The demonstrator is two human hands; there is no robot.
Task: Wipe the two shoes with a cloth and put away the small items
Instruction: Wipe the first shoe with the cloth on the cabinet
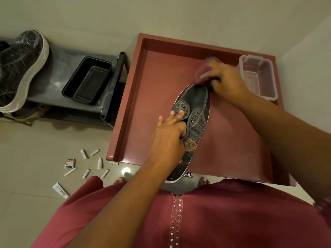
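A dark grey high-top shoe [196, 111] lies over the red tray-like table [154, 83], toe pointing away from me. My left hand [168, 136] grips its side near the ankle, fingers across the eyelet flap. At the toe, my right hand [225, 81] presses a purple and yellow cloth [206, 67]. The second dark shoe [21, 68], with a white sole, rests on the grey rack at the far left. Small items lie scattered on the floor at the lower left: several white tubes [86, 173], a small box [69, 163], a dropper bottle [100, 162] and a larger tube [60, 190].
A black plastic tub [87, 81] sits on the grey rack [59, 65]. A clear plastic container [258, 77] stands at the table's far right corner. The walls close in behind and to the right. My feet show on the tiled floor under the table's near edge.
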